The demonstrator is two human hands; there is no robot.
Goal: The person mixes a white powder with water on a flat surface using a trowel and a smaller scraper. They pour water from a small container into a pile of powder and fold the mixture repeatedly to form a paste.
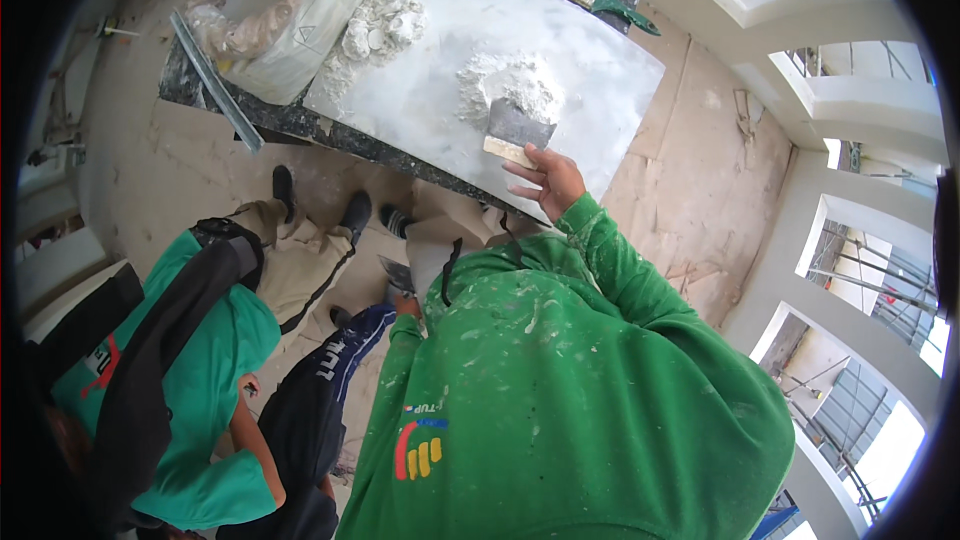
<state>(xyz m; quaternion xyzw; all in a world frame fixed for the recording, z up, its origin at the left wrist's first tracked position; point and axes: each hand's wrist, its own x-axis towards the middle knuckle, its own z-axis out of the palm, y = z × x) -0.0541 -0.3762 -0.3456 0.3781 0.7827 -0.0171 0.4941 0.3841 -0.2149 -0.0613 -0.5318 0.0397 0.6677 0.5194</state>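
Two heaps of white powder (515,78) lie on a pale board (600,80), at eleven and twelve o'clock in the view. Near two o'clock from centre, the right hand (553,183) pinches the wooden back of a scraper (520,125), its blade at the twelve o'clock heap. Well apart, towards half past seven, the left hand (407,306) grips what looks like a second scraper (396,274), partly hidden. A green-handled brush (605,0) lies at one o'clock.

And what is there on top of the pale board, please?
On the pale board are a left white heap and a right white heap, where the right hand holds a scraper. The surface under both heaps and the scraper is hidden.
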